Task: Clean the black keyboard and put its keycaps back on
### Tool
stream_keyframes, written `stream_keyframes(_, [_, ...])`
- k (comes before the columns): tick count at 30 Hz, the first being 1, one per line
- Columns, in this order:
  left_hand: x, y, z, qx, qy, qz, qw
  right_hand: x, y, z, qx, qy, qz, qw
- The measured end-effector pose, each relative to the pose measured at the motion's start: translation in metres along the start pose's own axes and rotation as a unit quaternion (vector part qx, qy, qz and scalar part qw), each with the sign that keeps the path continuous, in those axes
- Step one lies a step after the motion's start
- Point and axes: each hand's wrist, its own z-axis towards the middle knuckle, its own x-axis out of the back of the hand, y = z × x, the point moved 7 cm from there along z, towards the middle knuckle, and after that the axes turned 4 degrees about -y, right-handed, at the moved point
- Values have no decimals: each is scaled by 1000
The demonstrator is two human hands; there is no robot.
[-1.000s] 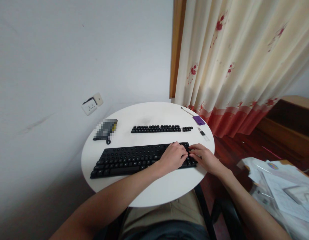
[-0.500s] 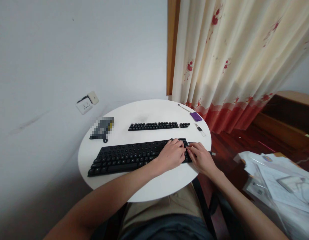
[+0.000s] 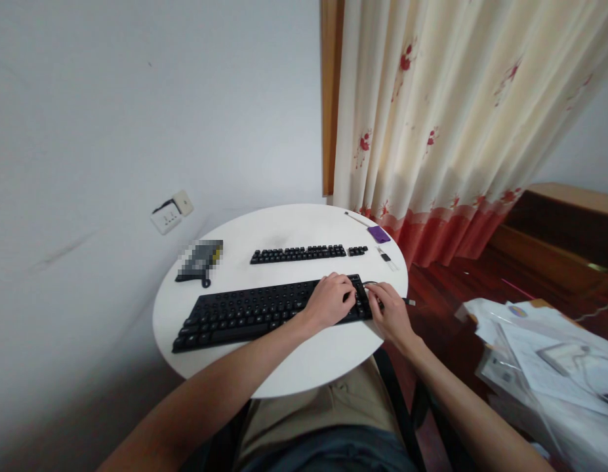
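Observation:
A black keyboard lies at a slant across the round white table. Its upper rows show bare key posts, while keycaps cover the lower rows. Over its right end my left hand is bent, fingers curled down; whatever they grip is hidden. My right hand is closed at the keyboard's right edge, thumb and fingers drawn together around something dark, too small to name. Behind the keyboard, loose black keycaps stand in lined-up rows, with a smaller keycap group to their right.
A pixelated dark object lies at the table's left. Toward the back right are a thin brush, a purple cloth and a small black-and-wire tool. A USB plug sticks out past the right edge. Papers lie at right.
My hands have drawn slightly apart over the keyboard's right end, the left lifting a little away from the right. The view has shifted slightly.

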Motion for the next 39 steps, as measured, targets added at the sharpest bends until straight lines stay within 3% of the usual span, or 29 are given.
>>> stream_keyframes(3, [3, 0, 0, 5, 8, -5, 1000, 0, 2, -3, -1, 13, 7, 1000])
stream_keyframes(9, [0, 7, -3, -19, -25, -3, 1000, -2, -1, -2, 8, -21, -4, 1000])
stream_keyframes(13, [5, 2, -1, -1, -16, -12, 1000, 1, 1, -3, -4, 1, 11, 1000])
stream_keyframes(18, [30, -18, 5, 33, 20, -31, 999, 2, 4, -3, -16, 14, 24, 999])
stream_keyframes(23, [77, -46, -3, 71, 53, -31, 996, 2, 4, -4, -19, 18, 32, 999])
stream_keyframes(27, [121, -79, -42, 133, 85, -16, 987, 3, 2, -6, 6, 30, 35, 999])
stream_keyframes(31, [151, -128, -109, 230, 108, 21, 967, 5, -6, -5, 37, 19, 13, 999])
stream_keyframes(35, [162, -178, -184, 337, 136, 52, 930, 4, -10, -4, 45, -1, -4, 999])
stream_keyframes(39, [159, -203, -239, 395, 170, 57, 901, 4, -4, -7, 23, 22, -3, 999])
